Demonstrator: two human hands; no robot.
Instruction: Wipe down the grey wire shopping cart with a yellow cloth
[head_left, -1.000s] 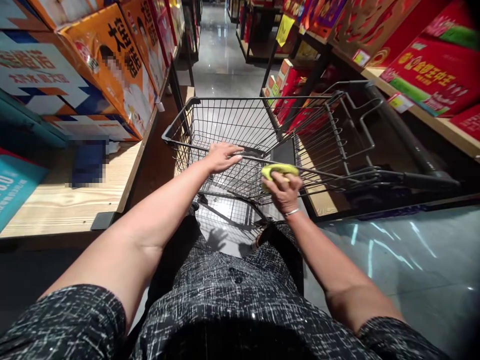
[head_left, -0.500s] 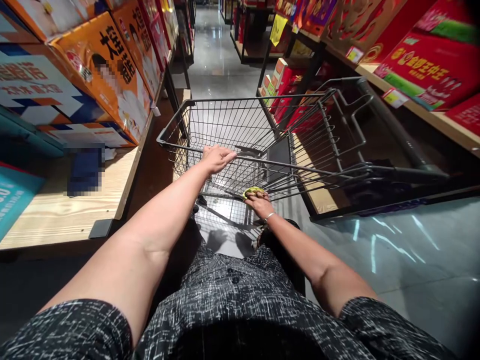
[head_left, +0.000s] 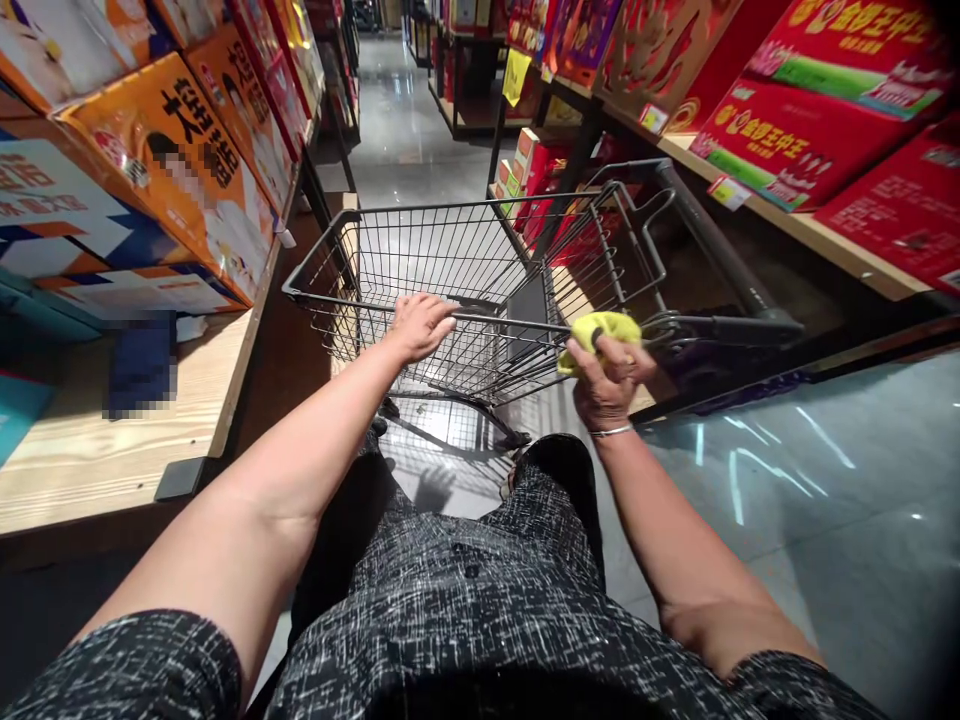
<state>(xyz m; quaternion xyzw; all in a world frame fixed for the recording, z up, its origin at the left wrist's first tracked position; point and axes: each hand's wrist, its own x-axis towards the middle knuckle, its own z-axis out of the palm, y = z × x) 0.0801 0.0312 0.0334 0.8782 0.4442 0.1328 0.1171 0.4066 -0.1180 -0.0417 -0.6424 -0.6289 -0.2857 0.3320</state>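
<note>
A black wire shopping cart (head_left: 427,225) stands crosswise in front of me, its push handle (head_left: 716,240) to the right. My left hand (head_left: 421,325) rests over the cart's near top rail, fingers curled round it. Pressed against that same rail further right is a yellow cloth (head_left: 607,330), gripped by my right hand (head_left: 609,375). A bracelet circles my right wrist. The ends of some right fingers are hidden by the cloth.
Orange boxes (head_left: 172,170) are stacked on the wooden shelf (head_left: 202,400) at left. Red boxes (head_left: 787,150) line the shelf at right, close behind the cart handle. A shiny grey floor (head_left: 405,110) runs ahead between the shelves.
My right hand has moved up and right with the yellow cloth, from low on the cart's side to the top rail. My left hand stays on the rail. The view has shifted slightly.
</note>
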